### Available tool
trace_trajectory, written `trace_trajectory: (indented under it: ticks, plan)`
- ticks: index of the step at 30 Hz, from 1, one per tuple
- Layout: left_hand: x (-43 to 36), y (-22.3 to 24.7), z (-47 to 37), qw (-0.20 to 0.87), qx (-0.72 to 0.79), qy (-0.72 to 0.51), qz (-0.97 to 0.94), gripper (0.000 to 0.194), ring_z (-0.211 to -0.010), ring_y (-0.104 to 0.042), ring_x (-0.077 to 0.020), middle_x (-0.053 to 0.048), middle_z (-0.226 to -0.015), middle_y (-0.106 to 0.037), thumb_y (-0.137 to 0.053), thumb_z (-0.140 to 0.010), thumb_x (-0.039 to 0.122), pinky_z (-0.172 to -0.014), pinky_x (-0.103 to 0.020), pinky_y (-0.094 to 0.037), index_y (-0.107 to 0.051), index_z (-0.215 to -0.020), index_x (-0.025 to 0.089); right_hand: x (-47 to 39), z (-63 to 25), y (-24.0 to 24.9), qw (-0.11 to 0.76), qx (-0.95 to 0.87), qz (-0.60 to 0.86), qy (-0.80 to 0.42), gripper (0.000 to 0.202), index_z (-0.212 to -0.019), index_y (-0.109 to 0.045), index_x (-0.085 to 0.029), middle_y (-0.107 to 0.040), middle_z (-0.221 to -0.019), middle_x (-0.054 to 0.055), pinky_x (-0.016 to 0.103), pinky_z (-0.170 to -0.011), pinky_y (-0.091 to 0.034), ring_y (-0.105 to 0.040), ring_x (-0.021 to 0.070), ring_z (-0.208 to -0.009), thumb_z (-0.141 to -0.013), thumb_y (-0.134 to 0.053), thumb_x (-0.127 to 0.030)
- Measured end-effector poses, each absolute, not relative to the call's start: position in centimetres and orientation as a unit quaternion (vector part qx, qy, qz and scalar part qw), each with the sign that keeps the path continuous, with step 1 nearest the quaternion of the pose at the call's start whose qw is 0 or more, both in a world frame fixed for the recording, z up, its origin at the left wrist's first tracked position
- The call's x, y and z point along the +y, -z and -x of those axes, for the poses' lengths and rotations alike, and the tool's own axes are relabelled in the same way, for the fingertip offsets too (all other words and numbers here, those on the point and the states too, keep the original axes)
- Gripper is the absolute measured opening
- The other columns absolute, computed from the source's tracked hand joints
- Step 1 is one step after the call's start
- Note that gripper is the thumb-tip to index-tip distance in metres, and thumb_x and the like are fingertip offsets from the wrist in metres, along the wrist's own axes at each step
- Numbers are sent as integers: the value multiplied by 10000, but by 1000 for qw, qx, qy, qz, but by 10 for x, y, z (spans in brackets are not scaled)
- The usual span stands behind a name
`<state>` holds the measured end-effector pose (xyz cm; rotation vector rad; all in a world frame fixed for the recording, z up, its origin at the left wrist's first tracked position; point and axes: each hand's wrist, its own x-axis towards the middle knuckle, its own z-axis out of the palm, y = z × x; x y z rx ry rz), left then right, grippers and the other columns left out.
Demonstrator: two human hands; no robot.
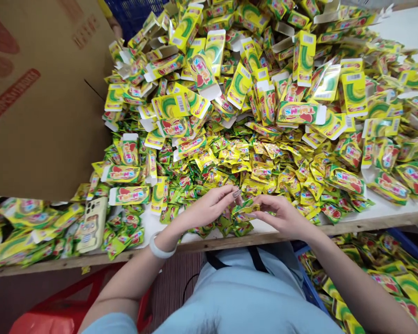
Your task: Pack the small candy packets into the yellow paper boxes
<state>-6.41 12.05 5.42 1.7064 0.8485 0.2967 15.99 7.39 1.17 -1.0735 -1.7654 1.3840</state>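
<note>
My left hand (216,202) is over the front of the table, its fingers curled together and pointing right. Whatever lies under its fingertips is too small to make out. Close beside it, my right hand (277,212) pinches a small green and yellow candy packet (244,208) between thumb and fingers. Beneath both hands are loose green candy packets (226,225) near the table's edge. A wide heap of yellow candy packets (261,169) spreads just behind them. Farther back are piled yellow and green candy boxes (245,86), many with white end flaps standing out.
A large cardboard carton (45,102) stands at the left. A phone (93,225) lies near the front edge. Below the table are a blue crate (311,283) filled with boxes at right and a red stool (55,311) at left. Another person's hand (115,28) shows behind the carton.
</note>
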Motion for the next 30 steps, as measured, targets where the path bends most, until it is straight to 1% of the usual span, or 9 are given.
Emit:
trace_trajectory:
  ticks: [4, 8, 11, 15, 18, 20, 22, 26, 30]
  plan:
    - [103, -35, 64, 601, 421, -179, -656, 413, -886, -643, -193, -83, -1069, -659, -639, -871, 486, -692, -268, -528, -597, -1139, 175, 73, -158, 1, 418, -569, 453, -544, 294, -758, -555, -202, -589, -770, 2, 260, -645, -476, -555, 144, -704, -840, -696, -446]
    - [91, -18, 57, 645, 412, -202, -611, 381, -771, -670, -191, -64, -857, -699, -570, -915, 505, -689, -293, -547, -661, -991, 143, 74, -154, 7, 436, -526, 459, -568, 356, -717, -520, -202, -562, -777, -5, 266, -660, -493, -547, 135, -702, -795, -737, -472]
    - [85, -6, 50, 621, 446, -258, -590, 390, -712, -679, -194, -57, -804, -705, -613, -894, 498, -635, -284, -543, -666, -1035, 138, 73, -149, 10, 458, -508, 476, -553, 310, -860, -545, -222, -581, -870, 4, 270, -721, -524, -583, 149, -802, -789, -761, -432]
    - [73, 2, 41, 531, 469, -330, -624, 330, -649, -661, -161, -41, -780, -713, -581, -929, 449, -601, -252, -514, -686, -1041, 157, 67, -145, 13, 479, -476, 466, -572, 550, -1217, -470, -301, -612, -1093, 38, 310, -809, -563, -633, 175, -967, -777, -781, -410]
    - [68, -2, 47, 455, 454, -335, -689, 276, -687, -661, -147, -37, -821, -728, -577, -941, 420, -655, -241, -518, -698, -978, 174, 62, -146, 11, 391, -563, 421, -594, 331, -1206, -558, -264, -684, -1040, 56, 325, -798, -576, -681, 192, -908, -913, -627, -400]
    - [70, -11, 67, 388, 458, -323, -732, 284, -711, -670, -145, -34, -859, -734, -549, -959, 399, -693, -248, -532, -662, -1111, 186, 60, -153, 8, 361, -656, 420, -512, 190, -1107, -620, -233, -713, -929, 48, 298, -737, -574, -696, 186, -811, -975, -532, -338]
    - [77, -24, 102, 278, 496, -294, -768, 331, -761, -681, -157, -43, -907, -730, -491, -985, 344, -760, -279, -548, -577, -1264, 187, 61, -163, 5, 351, -751, 445, -337, 188, -1105, -623, -201, -717, -903, 64, 294, -717, -561, -700, 196, -786, -991, -495, -279]
    - [94, -53, 197, 7, 682, -69, -728, 335, -1145, -613, -314, -191, -1228, -637, -456, -949, 234, -957, -453, -501, -590, -1241, 140, 68, -184, 9, 253, -849, 464, 5, 230, -1068, -613, -105, -687, -869, 139, 361, -694, -535, -683, 267, -766, -997, -448, -247]
    - [113, -60, 258, -36, 889, 43, -454, 652, -1075, -641, -463, -324, -1122, -660, -423, -954, 515, -877, -559, -500, -466, -1331, -15, 73, -187, 20, 165, -875, 452, 47, 250, -994, -606, -128, -669, -866, 134, 344, -631, -510, -666, 253, -719, -1009, -364, -190]
